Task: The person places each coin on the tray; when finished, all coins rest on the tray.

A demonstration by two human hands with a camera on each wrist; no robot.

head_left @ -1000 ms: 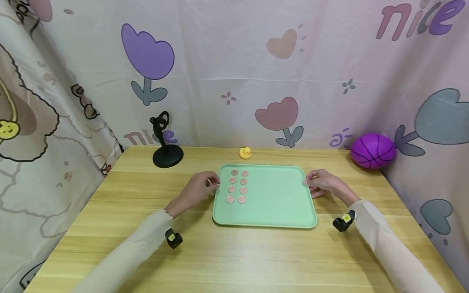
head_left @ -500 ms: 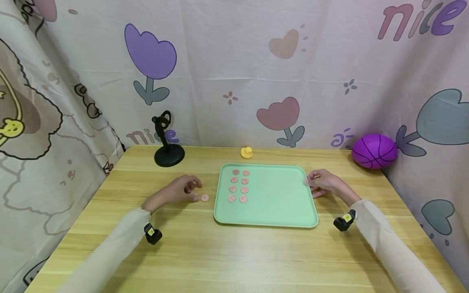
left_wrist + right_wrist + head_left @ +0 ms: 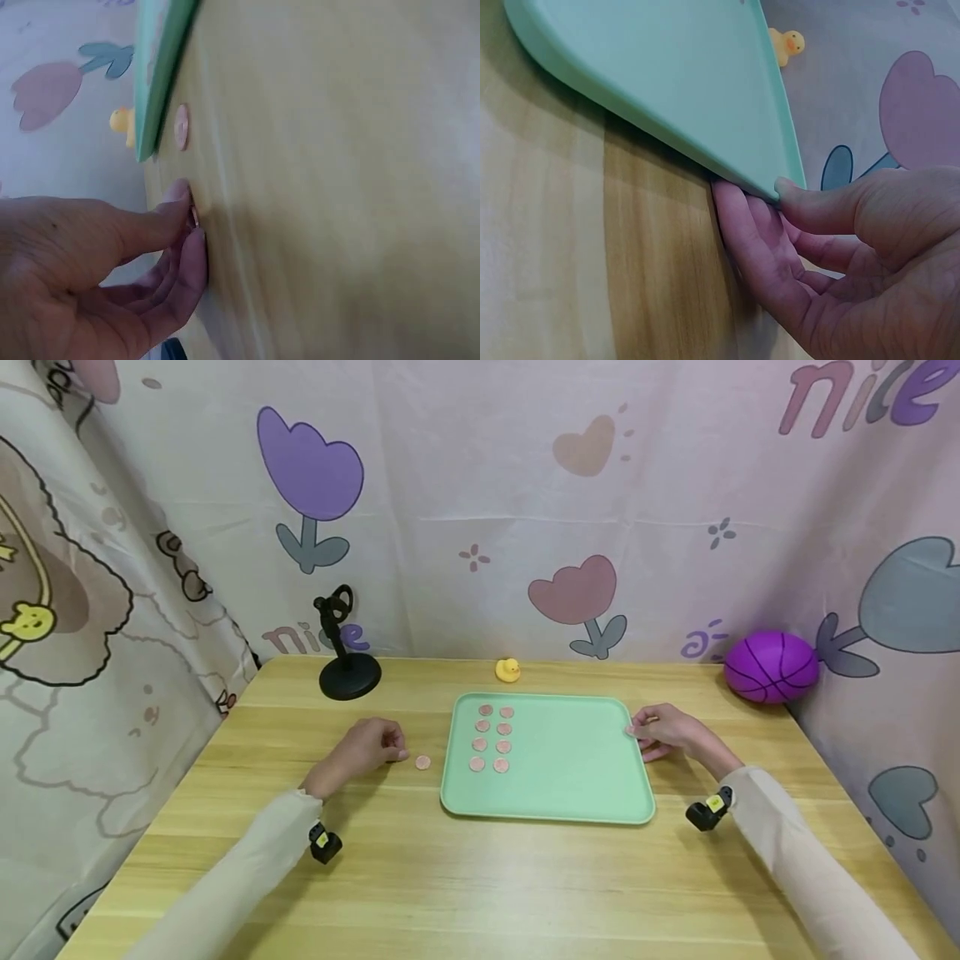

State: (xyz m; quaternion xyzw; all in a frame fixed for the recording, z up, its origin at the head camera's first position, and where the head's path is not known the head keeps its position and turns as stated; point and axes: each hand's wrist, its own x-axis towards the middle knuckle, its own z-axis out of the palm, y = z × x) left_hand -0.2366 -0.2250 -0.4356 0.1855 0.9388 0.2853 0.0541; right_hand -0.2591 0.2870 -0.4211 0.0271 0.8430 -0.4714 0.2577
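Observation:
A mint-green tray (image 3: 577, 768) lies on the wooden table, bearing two columns of copper coins (image 3: 504, 747) on its left part. To the left of it, my left hand (image 3: 367, 747) is low over the tabletop. In the left wrist view, thumb and forefinger pinch a small coin (image 3: 193, 216), mostly hidden by the fingertips. Another coin (image 3: 423, 762) lies flat on the wood between this hand and the tray. At the tray's right edge, my right hand (image 3: 663, 732) grips the rim, thumb on top and fingers against the outer side and underneath.
Behind the tray sits a small yellow rubber duck (image 3: 507, 671). A black stand with a round base (image 3: 350, 677) occupies the table's back left. A purple basketball (image 3: 772, 667) is at the back right corner. Patterned cloth (image 3: 442, 460) hangs behind the table.
My left hand moved from the tray's left edge out to the coins on the table, where its spread fingers closed on one. The right hand stayed on the tray rim.

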